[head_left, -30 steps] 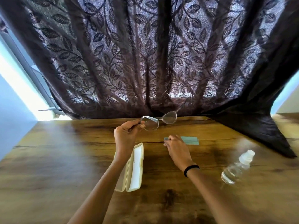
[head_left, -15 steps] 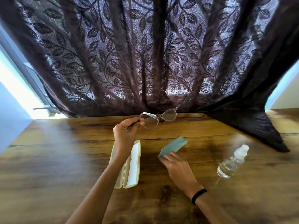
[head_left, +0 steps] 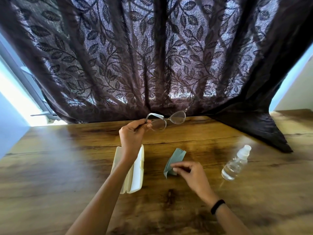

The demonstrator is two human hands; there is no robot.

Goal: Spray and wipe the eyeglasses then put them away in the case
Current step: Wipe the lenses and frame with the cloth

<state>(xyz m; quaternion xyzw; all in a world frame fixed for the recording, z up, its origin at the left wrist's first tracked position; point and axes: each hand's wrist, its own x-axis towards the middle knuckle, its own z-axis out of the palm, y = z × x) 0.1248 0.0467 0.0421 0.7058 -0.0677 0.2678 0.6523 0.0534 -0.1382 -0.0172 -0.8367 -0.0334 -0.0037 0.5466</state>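
Observation:
My left hand (head_left: 133, 133) pinches the clear-framed eyeglasses (head_left: 166, 120) by one temple and holds them up above the table, lenses toward the curtain. My right hand (head_left: 191, 173) pinches a folded grey-blue cleaning cloth (head_left: 174, 160) lifted off the wood. An open cream eyeglass case (head_left: 136, 173) lies under my left forearm, partly hidden by it. A small clear spray bottle (head_left: 236, 162) with a white cap stands to the right of the cloth.
The wooden table (head_left: 59, 167) spreads across the view. A dark leaf-patterned curtain (head_left: 152, 56) hangs along its far edge, and a fold of it (head_left: 264, 128) lies on the table at the back right. Bright window light comes in at the left.
My right hand picked the cloth up from the table and drew it toward me. My left hand kept holding the eyeglasses in about the same place.

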